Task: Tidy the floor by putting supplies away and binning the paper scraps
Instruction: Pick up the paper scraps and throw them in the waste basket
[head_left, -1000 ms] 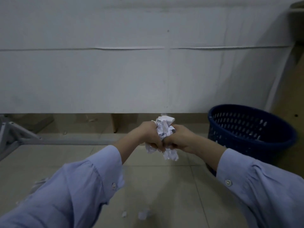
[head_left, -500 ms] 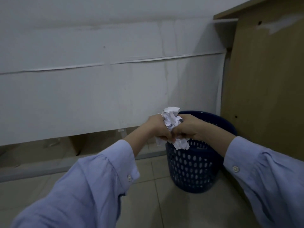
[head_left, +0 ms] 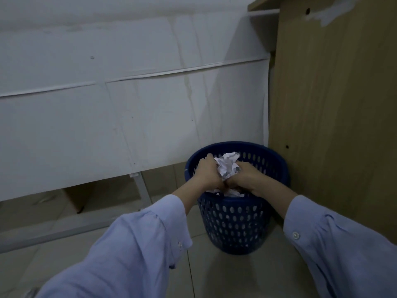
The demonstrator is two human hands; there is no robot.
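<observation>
Two soft, creased light-blue fabric sleeves (head_left: 137,244) with small buttons reach forward. The left hand (head_left: 207,175) and right hand (head_left: 247,177) are pressed close together, fingers curled round a crumpled wad of white paper scraps (head_left: 227,167) held over the open mouth of a round dark-blue plastic wastebasket (head_left: 234,224) pierced with oval holes. The basket stands on smooth pale floor tiles (head_left: 214,276), beside a grainy wooden panel (head_left: 333,104) and in front of a seamed white wall (head_left: 86,125).
</observation>
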